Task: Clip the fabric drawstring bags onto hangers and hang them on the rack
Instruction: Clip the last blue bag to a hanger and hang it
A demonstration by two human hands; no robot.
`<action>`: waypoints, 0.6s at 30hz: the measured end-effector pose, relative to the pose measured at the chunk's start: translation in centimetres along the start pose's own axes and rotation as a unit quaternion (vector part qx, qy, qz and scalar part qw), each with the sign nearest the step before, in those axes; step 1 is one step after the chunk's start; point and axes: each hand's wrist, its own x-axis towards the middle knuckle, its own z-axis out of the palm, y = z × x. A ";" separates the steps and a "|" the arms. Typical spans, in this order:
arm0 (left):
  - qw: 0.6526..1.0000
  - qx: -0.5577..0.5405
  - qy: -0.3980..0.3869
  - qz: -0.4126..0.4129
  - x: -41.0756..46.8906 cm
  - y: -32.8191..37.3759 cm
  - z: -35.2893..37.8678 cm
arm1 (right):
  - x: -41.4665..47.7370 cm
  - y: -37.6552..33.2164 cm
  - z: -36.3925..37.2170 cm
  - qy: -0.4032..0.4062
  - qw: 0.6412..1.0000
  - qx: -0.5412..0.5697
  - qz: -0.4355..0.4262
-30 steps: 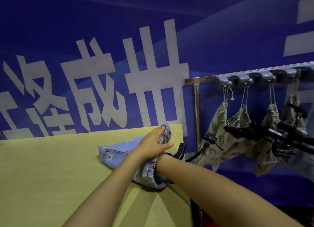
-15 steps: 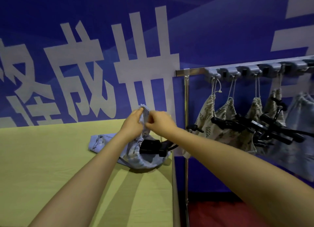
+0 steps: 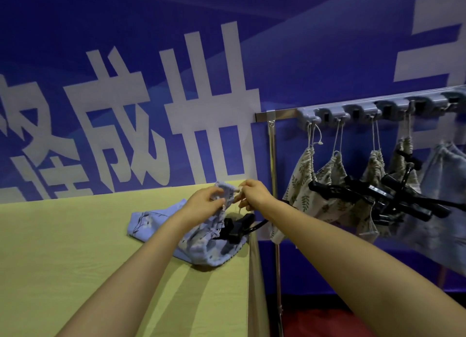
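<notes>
A light blue floral drawstring bag (image 3: 201, 246) lies at the right end of the yellow-green table (image 3: 75, 248). My left hand (image 3: 205, 201) grips its gathered top, lifted off the table. My right hand (image 3: 253, 194) pinches the same gathered edge and its cord from the right. A black clip hanger (image 3: 237, 227) lies on the bag just below my hands. The metal rack (image 3: 273, 160) stands right of the table, and several leaf-print bags (image 3: 302, 185) hang by their cords from grey hooks (image 3: 335, 113) on its rail.
Black hangers (image 3: 378, 195) stick out among the hung bags, and a pale blue bag (image 3: 443, 185) hangs at the far right. A blue banner with white characters covers the wall behind. The table's right edge (image 3: 252, 273) runs close to the rack post.
My right hand came out from under the bag and joined my left at the gathered top, which both have lifted. The hanger now lies exposed on the bag.
</notes>
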 end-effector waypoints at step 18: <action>0.944 0.298 -0.118 0.078 1.6 -4.2 2.7 | 0.0 1.5 -3.5 -0.061 0.987 -0.144 -0.019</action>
